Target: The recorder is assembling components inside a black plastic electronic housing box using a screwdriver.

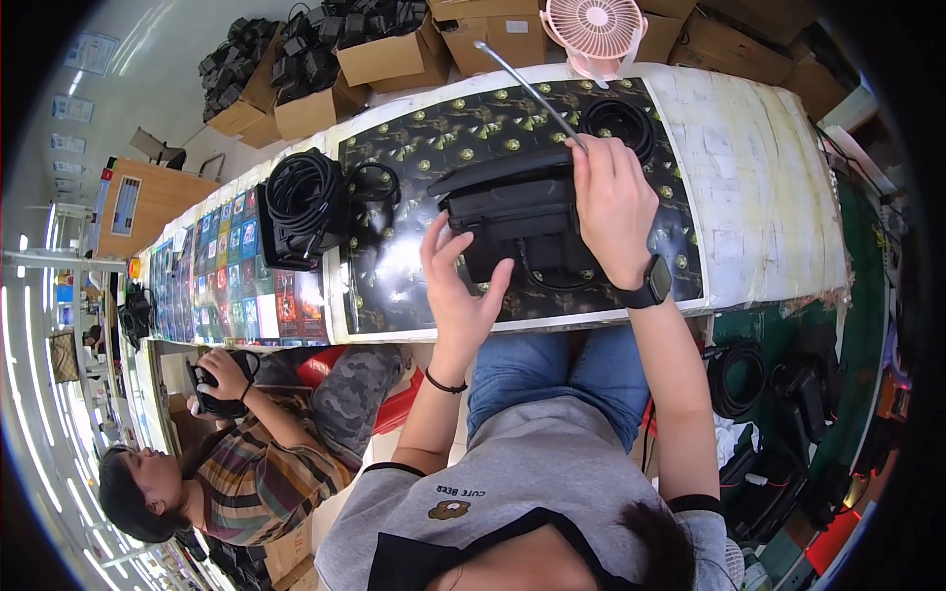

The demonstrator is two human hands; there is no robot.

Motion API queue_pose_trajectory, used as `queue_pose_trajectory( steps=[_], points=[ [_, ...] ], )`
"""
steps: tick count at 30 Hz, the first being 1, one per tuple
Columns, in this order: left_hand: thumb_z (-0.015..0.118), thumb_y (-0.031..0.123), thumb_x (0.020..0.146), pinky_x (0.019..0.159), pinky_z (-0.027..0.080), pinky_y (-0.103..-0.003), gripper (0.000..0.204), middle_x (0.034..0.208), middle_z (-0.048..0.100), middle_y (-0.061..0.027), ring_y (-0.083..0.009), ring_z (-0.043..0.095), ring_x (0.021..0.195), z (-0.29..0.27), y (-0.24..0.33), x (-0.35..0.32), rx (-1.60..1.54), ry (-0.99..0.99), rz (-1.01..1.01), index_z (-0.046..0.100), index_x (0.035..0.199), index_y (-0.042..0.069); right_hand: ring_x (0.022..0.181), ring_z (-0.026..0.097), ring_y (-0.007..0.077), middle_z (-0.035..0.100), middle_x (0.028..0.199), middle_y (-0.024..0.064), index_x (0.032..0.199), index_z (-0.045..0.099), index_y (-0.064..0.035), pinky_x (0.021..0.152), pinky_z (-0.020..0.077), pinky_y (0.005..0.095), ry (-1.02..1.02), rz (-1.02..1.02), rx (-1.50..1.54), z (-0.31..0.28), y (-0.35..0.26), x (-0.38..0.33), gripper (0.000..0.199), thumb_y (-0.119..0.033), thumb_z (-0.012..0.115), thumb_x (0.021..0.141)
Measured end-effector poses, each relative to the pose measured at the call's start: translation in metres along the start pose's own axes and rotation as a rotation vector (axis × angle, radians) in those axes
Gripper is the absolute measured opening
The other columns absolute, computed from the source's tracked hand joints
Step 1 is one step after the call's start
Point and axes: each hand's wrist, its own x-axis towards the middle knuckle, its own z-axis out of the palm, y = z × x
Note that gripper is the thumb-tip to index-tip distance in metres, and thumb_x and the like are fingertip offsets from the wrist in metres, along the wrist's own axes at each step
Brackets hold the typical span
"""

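A black boxy device (512, 212) with a cable lies on the dark patterned mat in front of me. My right hand (616, 202), wearing a black smartwatch, is closed at the device's right end. From its fingers a thin silver metal rod (527, 87) slants up and to the left; the rod's lower end is hidden in the hand. My left hand (460, 281) has its fingers apart at the device's left side. Its fingertips are at the device's edge, and whether they touch cannot be told.
Coiled black cable (307, 192) sits on another black device at the left, and a second coil (619, 128) lies behind my right hand. A pink fan (597, 25) stands at the far edge. A co-worker (246, 458) holding a black item sits to the left. Boxes (394, 64) stand beyond the table.
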Motion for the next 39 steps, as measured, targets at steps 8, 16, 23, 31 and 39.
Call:
queue_pose_trajectory(
  steps=[8,16,23,31,39],
  points=[
    [0.06,0.022,0.095,0.1,0.041,-0.041,0.017,0.115,0.065,-0.009,-0.0313,0.058,0.11,0.001,-0.003,0.118,0.159,-0.109,0.11,0.067,0.1,0.008,0.077,0.062,0.0199,0.058,0.08,0.0025,0.103,0.063,-0.0119,0.064,0.0525,0.0332,-0.046,-0.119,-0.065,0.038,0.01,0.015,0.013,-0.018,0.063,0.092],
    [0.055,0.039,0.097,0.114,0.023,-0.06,0.051,0.151,0.042,-0.0061,-0.0319,0.035,0.141,0.017,-0.002,0.103,0.696,-0.481,0.399,0.049,0.145,0.022,0.08,0.065,0.0267,0.065,0.084,0.0074,0.102,0.063,-0.0094,0.07,0.0533,0.0394,-0.105,0.042,0.097,0.044,0.012,0.015,0.015,-0.022,0.056,0.098],
    [0.058,0.041,0.094,0.115,0.022,-0.058,0.054,0.151,0.044,-0.0005,-0.0298,0.034,0.143,-0.002,-0.003,0.104,0.605,-0.704,0.513,0.05,0.145,0.023,0.084,0.07,0.0238,0.071,0.098,0.0134,0.124,0.065,-0.0125,0.074,0.0537,0.0348,-0.139,0.514,0.775,0.046,0.018,0.01,0.029,-0.027,0.049,0.104],
    [0.061,0.044,0.092,0.114,0.022,-0.06,0.06,0.148,0.048,-0.0011,-0.0313,0.035,0.142,-0.003,-0.001,0.087,0.676,-0.519,0.401,0.048,0.145,0.018,0.063,0.046,0.0054,0.057,0.074,0.0,0.125,0.065,-0.0111,0.059,0.0399,0.0231,-0.057,0.663,0.8,-0.005,0.019,-0.023,0.03,-0.027,0.046,0.107],
    [0.061,0.046,0.092,0.113,0.021,-0.063,0.058,0.145,0.049,-0.0009,-0.034,0.034,0.142,0.011,-0.003,0.085,0.759,-0.487,0.381,0.051,0.144,0.021,0.078,0.057,0.0239,0.063,0.102,0.0153,0.143,0.047,-0.0067,0.08,0.0463,0.0343,-0.054,0.693,0.689,-0.028,0.01,-0.052,0.039,-0.013,0.045,0.104]
  ],
)
